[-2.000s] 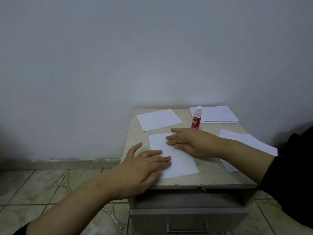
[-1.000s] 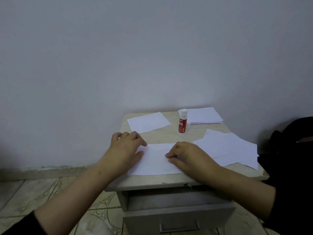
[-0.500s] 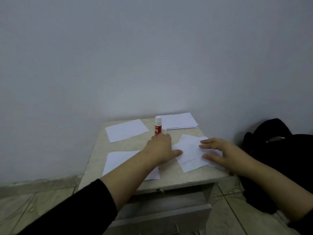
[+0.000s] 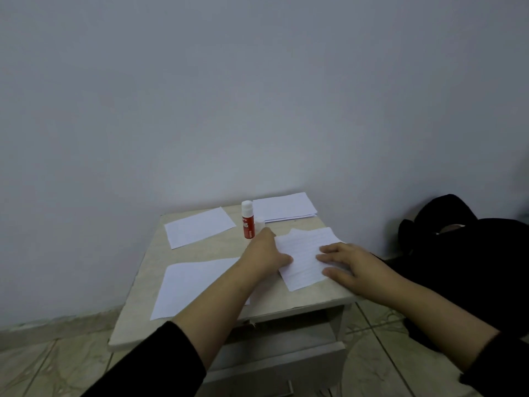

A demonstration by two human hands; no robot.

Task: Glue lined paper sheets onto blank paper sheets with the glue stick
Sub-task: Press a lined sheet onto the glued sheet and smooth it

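1. Since half a second ago, both hands have closed in on the lined sheet [image 4: 307, 257]; the right hand [image 4: 347, 263], which hovered at that sheet's right edge, now lies flat on it.
2. Cabinet top [image 4: 217, 247]: bare surface shows between the papers at centre and along the left and front edges.
3. Blank sheet [image 4: 189, 285]: flat at front left, its near corner close to the front edge, partly under the left forearm.
4. Second sheet [image 4: 200, 227]: flat at back left.
5. Paper stack [image 4: 284, 207]: back right corner, against the wall.
6. Lined sheet: front right, its right corner reaching the cabinet's edge.
7. Right hand: fingers straight and slightly apart, pressing the lined sheet.
8. Left hand [image 4: 264, 253]: at the sheet's left edge, thumb on the paper; how its fingers lie cannot be told.
9. Glue stick [image 4: 248, 220]: upright, just behind the left hand, with its cap [image 4: 260, 223] beside it.
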